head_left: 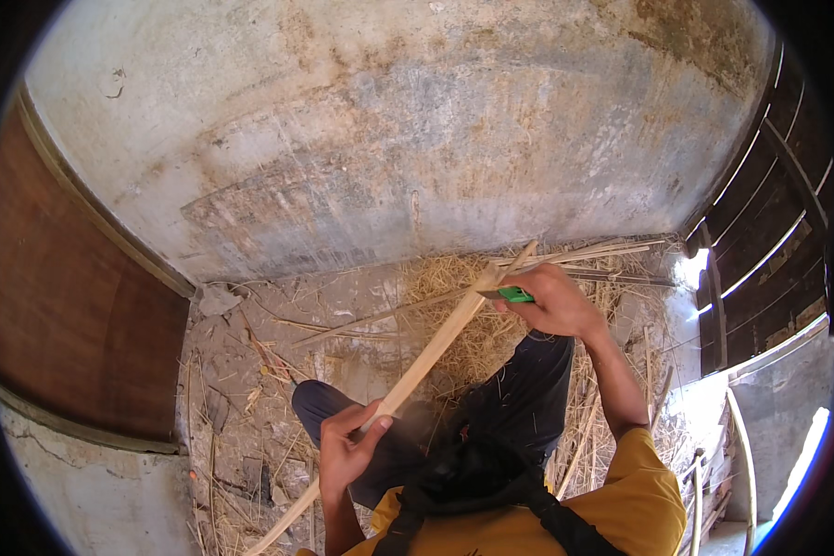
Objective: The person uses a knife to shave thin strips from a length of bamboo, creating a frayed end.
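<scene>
Slanting across the legs [526,398], the pale wooden slat [437,344] seems light, stiff and possibly splintery, best held by its edges. Above the legs, the left hand [347,448] clasps it; just beyond them, the right hand [554,300] grips a green-handled knife [516,295].

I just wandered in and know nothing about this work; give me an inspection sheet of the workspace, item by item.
Surface: dusty floor, littered.
Job's things: pale wooden strip, held slantwise; green-handled knife, its blade appearing to touch the strip's upper part.
Clutter: straw-like shavings; loose thin strips near the wall.
Grips: left grip closed on the strip; right grip closed on the knife.
Cables: nothing seen.
Surroundings: the wall is stained; brown panel at left; dark slatted panel at right, light showing through gaps.
</scene>
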`<state>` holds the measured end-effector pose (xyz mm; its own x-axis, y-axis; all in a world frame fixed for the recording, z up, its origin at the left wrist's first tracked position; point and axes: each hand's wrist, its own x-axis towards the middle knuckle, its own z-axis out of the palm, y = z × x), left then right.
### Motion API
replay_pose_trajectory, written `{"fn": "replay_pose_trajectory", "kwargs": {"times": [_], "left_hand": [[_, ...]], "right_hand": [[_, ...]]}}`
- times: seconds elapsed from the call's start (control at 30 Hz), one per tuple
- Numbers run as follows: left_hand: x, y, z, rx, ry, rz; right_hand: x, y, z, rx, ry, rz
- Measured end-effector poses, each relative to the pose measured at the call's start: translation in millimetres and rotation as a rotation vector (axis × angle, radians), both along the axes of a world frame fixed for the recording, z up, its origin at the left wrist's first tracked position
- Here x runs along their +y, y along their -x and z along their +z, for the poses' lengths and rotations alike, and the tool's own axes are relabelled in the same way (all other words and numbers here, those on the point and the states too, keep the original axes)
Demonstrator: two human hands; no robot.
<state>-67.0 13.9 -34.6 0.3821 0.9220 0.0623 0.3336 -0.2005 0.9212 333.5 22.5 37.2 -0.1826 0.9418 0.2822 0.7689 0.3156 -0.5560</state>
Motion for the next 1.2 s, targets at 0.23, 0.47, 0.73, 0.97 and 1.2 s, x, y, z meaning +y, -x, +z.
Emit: {"fn": "replay_pose_trajectory", "kwargs": {"times": [0.23, 0.47, 0.73, 0.97, 1.2], "left_hand": [[2, -11, -2, 0.040, -0.018, -0.007], [1, -25, -1, 0.048, -0.024, 0.040], [17, -29, -3, 0.159, -0.027, 0.108], [15, -49, -2, -0.021, 0.086, 0.070], [11, -58, 8, -0.152, 0.366, -0.132]], "right_hand": [[2, 8, -4, 0.057, -0.171, -0.269], [-5, -19, 11, 0.215, -0.383, -0.624], [-15, 4, -7, 0.280, -0.480, -0.845], [-23, 84, -33, 0.235, -0.073, -0.181], [-7, 111, -74, 0.675, 0.034, -0.260]]}}
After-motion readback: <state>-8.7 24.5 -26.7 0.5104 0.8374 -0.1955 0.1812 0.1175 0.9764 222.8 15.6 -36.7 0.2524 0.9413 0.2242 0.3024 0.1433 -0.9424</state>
